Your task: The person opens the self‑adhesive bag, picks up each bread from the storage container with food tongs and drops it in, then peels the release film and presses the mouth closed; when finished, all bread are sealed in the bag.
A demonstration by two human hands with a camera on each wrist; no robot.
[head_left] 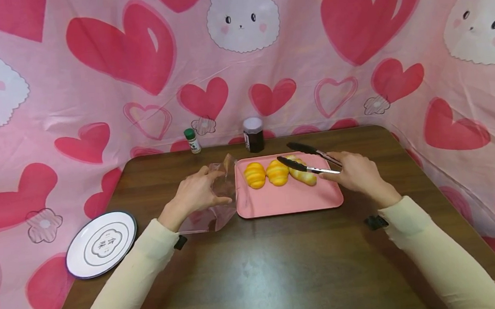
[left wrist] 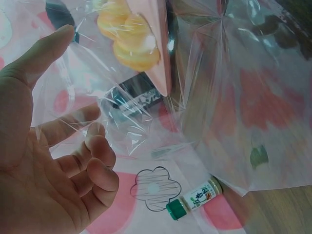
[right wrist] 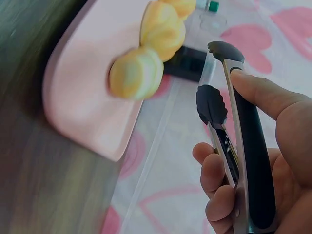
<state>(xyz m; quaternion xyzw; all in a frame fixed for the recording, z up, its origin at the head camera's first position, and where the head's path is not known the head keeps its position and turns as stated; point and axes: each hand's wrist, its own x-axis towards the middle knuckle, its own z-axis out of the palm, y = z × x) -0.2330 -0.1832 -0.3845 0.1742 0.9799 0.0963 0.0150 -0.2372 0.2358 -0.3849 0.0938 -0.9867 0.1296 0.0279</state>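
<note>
My left hand [head_left: 196, 193] holds a clear plastic bag [head_left: 206, 220] at the tray's left edge, thumb and index finger spread against the film. In the left wrist view, the other fingers curl by the film [left wrist: 214, 97]. My right hand [head_left: 355, 172] grips black-tipped metal tongs [head_left: 323, 170]. Their arms stand apart with nothing between the tips, over the right part of the pink tray [head_left: 290, 202]. On this tray lie two yellow striped rolls [head_left: 255, 175] and a longer, paler bread roll [head_left: 304, 176], partly hidden by the tongs.
A white plate [head_left: 78, 248] with a dark rim lies at the table's left edge. At the back stand a small green-capped shaker bottle [head_left: 192, 142] and a dark jar [head_left: 254, 137] with a pale lid. A pink heart-patterned cloth [head_left: 240, 67] hangs behind the wooden table [head_left: 256, 270].
</note>
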